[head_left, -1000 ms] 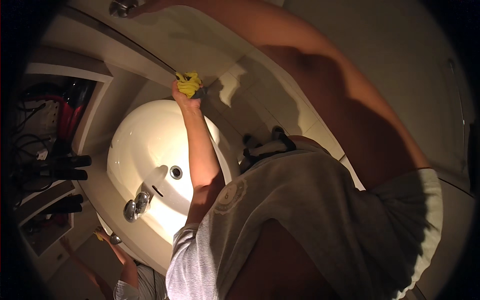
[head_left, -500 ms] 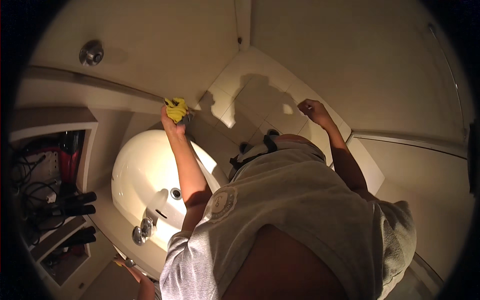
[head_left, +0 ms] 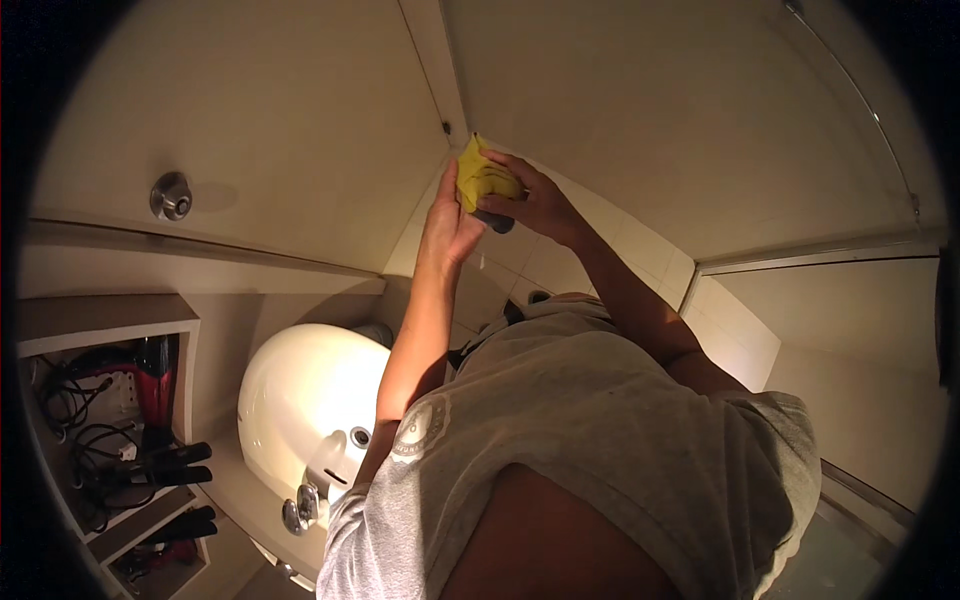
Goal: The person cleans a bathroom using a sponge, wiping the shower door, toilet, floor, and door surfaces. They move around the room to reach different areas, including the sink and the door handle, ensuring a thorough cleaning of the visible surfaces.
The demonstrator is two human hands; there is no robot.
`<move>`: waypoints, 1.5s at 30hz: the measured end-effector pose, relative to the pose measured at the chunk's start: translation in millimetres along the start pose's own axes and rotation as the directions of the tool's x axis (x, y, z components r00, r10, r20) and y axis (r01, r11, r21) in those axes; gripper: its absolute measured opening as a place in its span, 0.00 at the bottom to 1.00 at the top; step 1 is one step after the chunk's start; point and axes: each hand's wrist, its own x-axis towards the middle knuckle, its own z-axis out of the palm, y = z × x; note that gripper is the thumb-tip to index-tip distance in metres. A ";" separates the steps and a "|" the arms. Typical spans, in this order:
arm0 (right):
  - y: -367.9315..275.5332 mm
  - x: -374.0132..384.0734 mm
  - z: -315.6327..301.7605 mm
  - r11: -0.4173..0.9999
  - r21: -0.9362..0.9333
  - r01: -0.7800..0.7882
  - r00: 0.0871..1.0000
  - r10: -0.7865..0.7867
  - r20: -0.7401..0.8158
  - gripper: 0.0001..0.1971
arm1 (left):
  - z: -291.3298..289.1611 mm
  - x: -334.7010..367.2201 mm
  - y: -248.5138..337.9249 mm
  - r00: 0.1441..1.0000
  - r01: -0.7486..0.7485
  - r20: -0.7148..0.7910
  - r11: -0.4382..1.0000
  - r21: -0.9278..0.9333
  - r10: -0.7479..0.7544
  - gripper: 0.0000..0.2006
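A crumpled yellow and dark grey cloth bundle (head_left: 477,180) is held up between both hands, out in front of my body; its exact kind is unclear. My left hand (head_left: 450,222) supports it from the left side, palm turned toward it. From the right, my right hand (head_left: 538,200) closes its fingers over the bundle's yellow folds. The grey part hangs below, near the left palm.
To my left stands a white washbasin (head_left: 290,390) with a chrome tap (head_left: 300,508). Wall shelves beside it hold a red and black hair dryer (head_left: 153,385) and tangled cords. A door with a round metal knob (head_left: 171,197) lies ahead left.
My left hand has carried the bundle rightward and up, away from the basin. My right hand has come in from the right and now grips it too. The view has shifted slightly.
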 end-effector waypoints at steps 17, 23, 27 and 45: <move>-5.3 -3.7 -13.2 0.899 0.362 -0.247 0.889 0.359 -0.286 0.17 | 7.8 -16.6 -12.6 0.918 -0.096 -0.267 0.817 0.568 0.293 0.11; -34.2 -5.5 0.7 0.708 -0.513 0.485 0.868 -0.461 0.185 0.33 | 1.3 -21.3 -24.3 0.855 -0.280 -0.081 0.588 0.759 0.512 0.07; -31.0 -18.5 21.5 0.709 -0.603 0.365 0.927 -0.339 0.162 0.47 | 0.4 -19.5 -24.8 0.853 -0.137 -0.153 0.496 0.858 0.499 0.05; -30.8 -11.7 6.5 0.865 -0.220 0.451 0.892 -0.434 0.126 0.45 | 43.1 -30.7 -6.0 0.889 -0.313 0.174 0.284 0.906 0.424 0.08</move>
